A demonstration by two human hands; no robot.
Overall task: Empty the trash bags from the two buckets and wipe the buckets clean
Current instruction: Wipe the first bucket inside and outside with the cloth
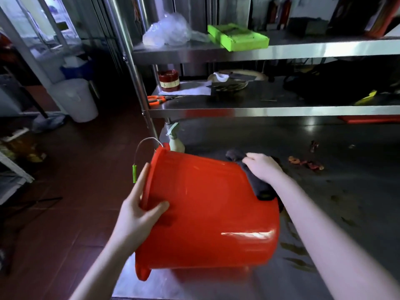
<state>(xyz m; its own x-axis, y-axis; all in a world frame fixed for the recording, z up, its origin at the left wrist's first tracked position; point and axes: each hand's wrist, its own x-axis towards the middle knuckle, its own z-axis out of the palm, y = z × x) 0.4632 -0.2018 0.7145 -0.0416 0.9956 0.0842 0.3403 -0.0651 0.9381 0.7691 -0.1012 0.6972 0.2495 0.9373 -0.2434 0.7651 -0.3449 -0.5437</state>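
A: Where is the bucket (207, 211)?

B: Centre of the frame, red, lying tipped on its side on the steel tabletop (346, 191), its mouth toward the left edge and its base to the right. Its wire handle (144, 146) with a green grip arcs above the rim.

A: And the left hand (138, 215)?

B: It grips the rim at lower centre-left, fingers (141, 180) over the edge into the mouth, thumb pressed on the outer wall.

A: The right hand (263, 167)?

B: Right of centre, it presses a dark cloth (258, 187) against the bucket's base end, fingers curled over the cloth.

A: What else is there?

B: A spray bottle (175, 139) stands just behind the bucket. Scraps (305, 163) lie on the tabletop at right. On the shelf above are orange scissors (158, 99) and a red jar (168, 80); on the top shelf a green tray (238, 36) and a clear bag (166, 31). A white bin (75, 99) stands on the floor at left.
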